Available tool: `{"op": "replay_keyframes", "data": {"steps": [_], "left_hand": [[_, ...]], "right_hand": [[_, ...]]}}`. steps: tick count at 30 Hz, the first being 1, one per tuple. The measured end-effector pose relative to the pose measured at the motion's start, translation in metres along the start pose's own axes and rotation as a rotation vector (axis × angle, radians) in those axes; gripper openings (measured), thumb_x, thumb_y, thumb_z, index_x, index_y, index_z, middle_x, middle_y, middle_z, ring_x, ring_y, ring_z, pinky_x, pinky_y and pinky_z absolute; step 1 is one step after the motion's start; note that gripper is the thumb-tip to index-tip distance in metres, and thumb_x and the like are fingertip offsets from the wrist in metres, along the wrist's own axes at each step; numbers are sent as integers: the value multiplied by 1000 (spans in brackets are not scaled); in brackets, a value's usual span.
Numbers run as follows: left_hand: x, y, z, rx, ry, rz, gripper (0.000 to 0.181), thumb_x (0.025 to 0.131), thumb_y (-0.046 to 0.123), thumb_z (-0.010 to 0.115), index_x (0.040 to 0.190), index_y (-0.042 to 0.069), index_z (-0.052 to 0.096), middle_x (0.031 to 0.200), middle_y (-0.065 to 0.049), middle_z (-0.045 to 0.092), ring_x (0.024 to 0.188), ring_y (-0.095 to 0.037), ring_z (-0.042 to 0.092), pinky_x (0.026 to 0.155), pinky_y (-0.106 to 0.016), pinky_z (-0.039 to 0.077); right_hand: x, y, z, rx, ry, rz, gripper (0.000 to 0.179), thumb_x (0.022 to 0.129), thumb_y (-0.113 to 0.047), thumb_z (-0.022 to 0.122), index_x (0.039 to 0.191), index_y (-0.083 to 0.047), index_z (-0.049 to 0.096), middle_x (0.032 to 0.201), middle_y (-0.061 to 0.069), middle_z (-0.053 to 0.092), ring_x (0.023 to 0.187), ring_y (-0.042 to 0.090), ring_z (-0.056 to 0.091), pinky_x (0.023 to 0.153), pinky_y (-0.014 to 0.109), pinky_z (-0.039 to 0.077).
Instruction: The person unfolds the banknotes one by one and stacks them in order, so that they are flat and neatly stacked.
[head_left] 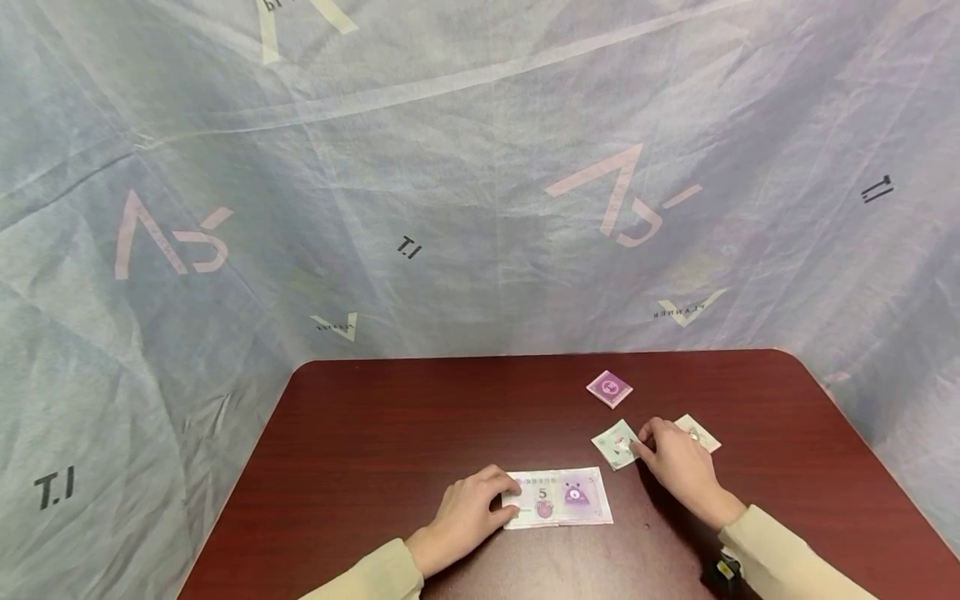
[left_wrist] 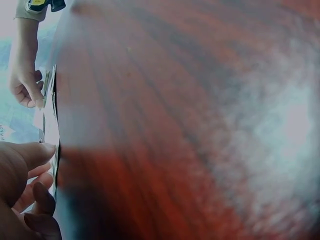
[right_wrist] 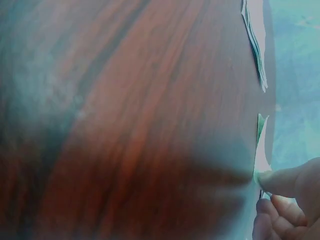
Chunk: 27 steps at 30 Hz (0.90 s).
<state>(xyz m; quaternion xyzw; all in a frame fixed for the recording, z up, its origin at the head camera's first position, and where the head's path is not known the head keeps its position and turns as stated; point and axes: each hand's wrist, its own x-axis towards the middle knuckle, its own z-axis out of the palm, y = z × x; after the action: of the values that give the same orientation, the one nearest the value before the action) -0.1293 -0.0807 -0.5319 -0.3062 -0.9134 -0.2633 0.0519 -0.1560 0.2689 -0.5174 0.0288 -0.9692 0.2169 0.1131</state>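
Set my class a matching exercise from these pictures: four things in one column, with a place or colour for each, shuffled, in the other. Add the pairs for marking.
Things:
1. Small purple paper
2. Pale green paper
3. Note marked 5
4. Tabletop

Places and colours:
A. At the fingers of the left hand
B. Dark reddish brown
C. Nearest the hanging cloth
D. At the fingertips of the right hand

Pairs: 1-C, 2-D, 3-A, 4-B

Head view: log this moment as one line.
left hand: holds note stack | right hand: pinches green note | small purple note: apart
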Motion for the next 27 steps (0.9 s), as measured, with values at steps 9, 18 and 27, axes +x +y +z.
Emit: {"op": "replay_keyframes", "data": {"steps": [9,18,27], "left_hand": [[1,0,-4,-3,-35,3,18,88,23,83,105,22,78,105,13,69,89,-7,70,67,-28,54],[2,-3,-5,25,-41,45,19,89,21,82,107,20,78,105,11,70,87,-6,68,65,-26,53],[8,-3,-9,16,-35,11,17,90,21,80,106,20,78,101,10,70,82,-6,67,63,-26,52]], "right_hand": [[3,4,-3,112,18,-19,14,91,-12,78,90,-12,64,78,-1,69,64,13,61,56,38,46],[12,1,-14,258,102,-46,10,92,-11,78,90,-16,70,79,-6,70,67,2,55,62,27,44],[13,-15,-27,368,70,-7,9,94,-20,78,92,-11,77,87,-3,75,75,-2,58,67,22,46]]}}
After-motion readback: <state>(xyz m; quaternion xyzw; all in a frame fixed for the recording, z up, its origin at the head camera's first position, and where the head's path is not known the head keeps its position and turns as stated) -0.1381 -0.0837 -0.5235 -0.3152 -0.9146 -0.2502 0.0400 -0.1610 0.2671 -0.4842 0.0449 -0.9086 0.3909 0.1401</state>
